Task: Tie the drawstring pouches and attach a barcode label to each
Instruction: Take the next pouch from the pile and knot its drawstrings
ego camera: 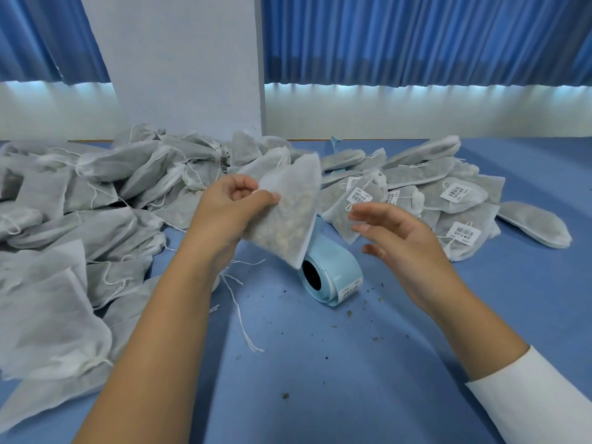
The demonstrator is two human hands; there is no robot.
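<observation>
Left hand pinches pouch by its edge, held above label roll. Right hand just beside it, fingers loose, touching nothing.

The pouch pinched in the left grip is thin, matt non-woven cloth, grey-white and half see-through, with coarse, pale filling showing through it. The heap of pouches left of that grip has the same soft, fibrous finish. The drawstring trailing below that grip is white twisted thread. Between the grips lies the label roll, smooth pale-blue backing paper with a slight sheen. The barcode labels beyond the right grip are smooth white paper. The worktop under both grips has a matt blue cloth cover.
</observation>
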